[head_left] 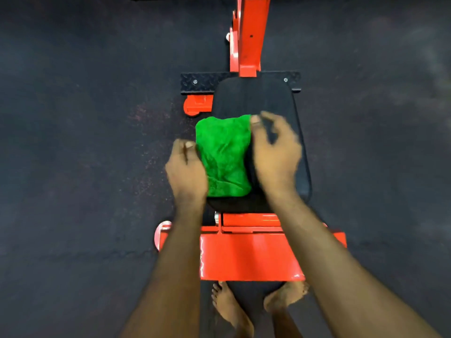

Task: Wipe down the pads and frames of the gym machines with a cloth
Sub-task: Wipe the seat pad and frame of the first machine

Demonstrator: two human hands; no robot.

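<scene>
A folded green cloth [223,156] lies on the black seat pad [253,98] of a red-framed gym machine [249,252]. My left hand [186,172] sits at the cloth's left edge with its fingers curled down; the cloth's lower left edge runs under it, and the grip is hidden. My right hand [275,154] is at the cloth's right side, blurred by motion. Its thumb touches the cloth's top right corner, and its fingers are spread and loosely bent above the pad.
A red upright beam [251,35] rises beyond the pad, above a black checker-plate bar [202,82]. Dark rubber flooring [85,142] lies on both sides. My bare feet [227,303] stand at the near end of the red base plate.
</scene>
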